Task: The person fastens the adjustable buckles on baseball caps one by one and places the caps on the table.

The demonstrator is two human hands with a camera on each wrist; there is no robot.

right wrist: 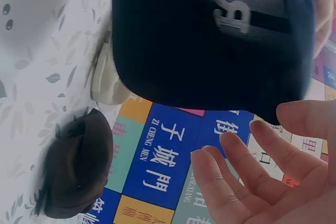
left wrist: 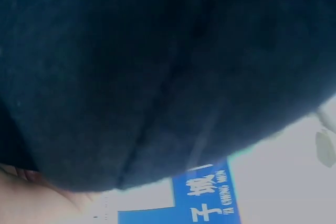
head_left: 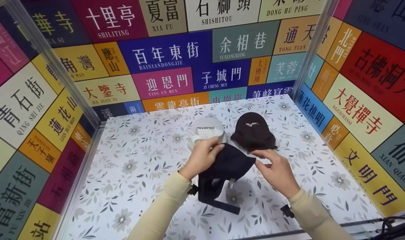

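Observation:
A dark navy cap (head_left: pixel 227 165) is lifted in front of me, its loose strap hanging below. My left hand (head_left: pixel 204 156) grips its upper left edge with thumb and fingers. The right wrist view shows pale lettering on a striped panel of the navy cap (right wrist: pixel 210 51). At the cap's pointed right corner, my right hand (head_left: pixel 277 168) touches it with the thumb; the other fingers of the right hand (right wrist: pixel 262 171) are spread and fairly straight. Dark cap fabric (left wrist: pixel 157 77) fills most of the left wrist view and hides most of the left hand.
Behind the navy cap sits a white cap (head_left: pixel 210 125) with dark lettering. A dark brown cap (head_left: pixel 254 131) with a small pale emblem lies to its right. The table (head_left: pixel 149 196) has a floral cover, and colourful panels (head_left: pixel 169 55) enclose it. Black cables (head_left: pixel 397 225) lie at the lower right.

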